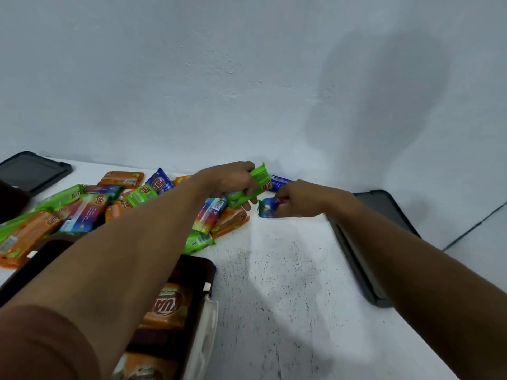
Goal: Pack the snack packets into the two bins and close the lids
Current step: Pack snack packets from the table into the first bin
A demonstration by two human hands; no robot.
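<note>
Reaching with both arms toward the back edge of the white counter [288, 270]. Gripping a green snack packet [256, 182] in the left hand [230, 178], with fingers [248, 192] curled round it, raised just above the pile. Pinching a blue-and-green packet [270, 207] by one end in the right hand [300, 198], with fingers closed on it, low over the counter and just beside the green one. Behind both, against the wall, a blue packet [279, 181]. Spread over the back left of the counter, a heap of packets [82, 209] in orange, green, blue and rainbow. At the near left edge, under the left forearm, an open brown bin [204, 272] with orange packets [167, 305] inside. At the right edge, a dark grey lid [365, 256]; at the back left corner, another dark lid [30, 174].
</note>
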